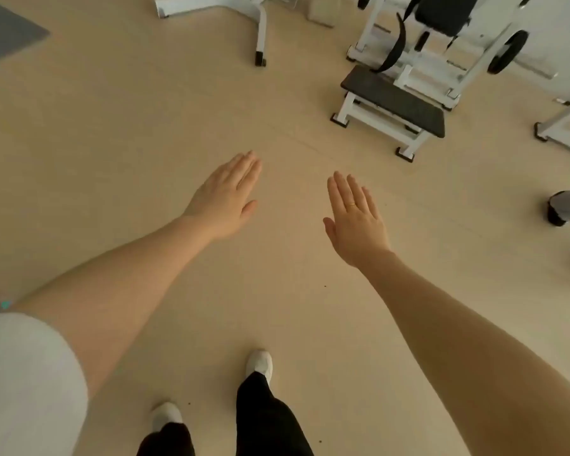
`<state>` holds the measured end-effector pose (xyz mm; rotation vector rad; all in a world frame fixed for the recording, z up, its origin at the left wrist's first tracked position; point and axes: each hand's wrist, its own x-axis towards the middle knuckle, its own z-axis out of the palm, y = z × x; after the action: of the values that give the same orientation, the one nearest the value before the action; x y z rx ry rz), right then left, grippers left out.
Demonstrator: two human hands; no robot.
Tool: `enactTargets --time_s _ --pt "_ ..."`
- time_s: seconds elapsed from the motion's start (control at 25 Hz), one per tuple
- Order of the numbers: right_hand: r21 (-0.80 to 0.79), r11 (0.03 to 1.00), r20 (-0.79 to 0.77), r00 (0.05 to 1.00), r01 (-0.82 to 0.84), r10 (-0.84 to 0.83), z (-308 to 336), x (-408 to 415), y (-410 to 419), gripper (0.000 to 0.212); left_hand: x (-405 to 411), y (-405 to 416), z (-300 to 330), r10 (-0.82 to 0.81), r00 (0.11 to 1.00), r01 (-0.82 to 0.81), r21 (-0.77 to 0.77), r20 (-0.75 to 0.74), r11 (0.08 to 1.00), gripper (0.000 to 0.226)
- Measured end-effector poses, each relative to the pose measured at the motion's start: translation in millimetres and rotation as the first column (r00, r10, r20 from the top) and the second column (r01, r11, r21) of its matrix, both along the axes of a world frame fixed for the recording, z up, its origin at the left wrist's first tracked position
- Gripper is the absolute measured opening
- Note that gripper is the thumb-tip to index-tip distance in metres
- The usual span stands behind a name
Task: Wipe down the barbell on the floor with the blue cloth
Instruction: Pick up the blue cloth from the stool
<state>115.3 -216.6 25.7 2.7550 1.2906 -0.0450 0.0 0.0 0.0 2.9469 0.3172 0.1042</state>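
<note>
Barbell and blue cloth: neither shown anywhere in the head view, so position relative to either hand impossible to tell. Left hand point(226, 197) stretched forward, palm down, fingers straight and pressed together, holding nothing. Right hand point(356, 218) likewise flat, fingers straight and slightly spread, a ring point(351, 204) on one finger, empty. Beige floor point(129, 133) below. White shoes point(260, 363) and black trousers point(264, 419) at bottom. White-framed bench point(392, 105) with black pad at upper right.
</note>
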Motion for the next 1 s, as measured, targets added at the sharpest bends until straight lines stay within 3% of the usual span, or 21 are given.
enactTargets --time_s 0.16,0.28,0.36,0.44,0.56,0.64,0.76,1.0 --pt "-0.11 0.972 -0.155 0.97 -0.208 0.189 -34 -12 36 0.063 -52 -3 -56 0.083 0.977 -0.112 -0.139 -0.199 0.984 0.064" --pt "-0.115 0.937 -0.205 0.931 -0.329 0.301 -49 -29 85 0.062 -109 14 -76 0.293 0.927 -0.345 -0.22 -0.236 0.913 0.064" --pt "-0.144 0.881 -0.229 0.881 -0.45 0.413 -54 -55 121 0.063 -157 27 -79 0.491 0.831 -0.547 -0.221 -0.26 0.808 0.062" --pt "-0.182 0.764 -0.252 0.78 -0.619 0.572 -59 -91 153 0.065 -210 37 -83 0.644 0.713 -0.7 -0.219 -0.278 0.68 0.068" --pt "-0.193 0.579 -0.285 0.61 -0.792 0.74 -60 -159 199 0.064 -290 45 -85 0.815 0.501 -0.862 -0.246 -0.29 0.443 0.058" --pt "-0.17 0.483 -0.301 0.512 -0.859 0.805 -63 -216 229 0.064 -348 45 -88 0.885 0.37 -0.917 -0.267 -0.284 0.297 0.06" --pt "-0.134 0.375 -0.322 0.398 -0.918 0.859 -72 -306 269 0.063 -430 47 -95 0.925 0.242 -0.942 -0.3 -0.294 0.151 0.063" --pt "-0.106 0.288 -0.416 0.306 -0.952 0.856 -113 -496 348 0.066 -590 81 -113 0.956 -0.024 -0.931 -0.343 -0.294 -0.129 0.061"
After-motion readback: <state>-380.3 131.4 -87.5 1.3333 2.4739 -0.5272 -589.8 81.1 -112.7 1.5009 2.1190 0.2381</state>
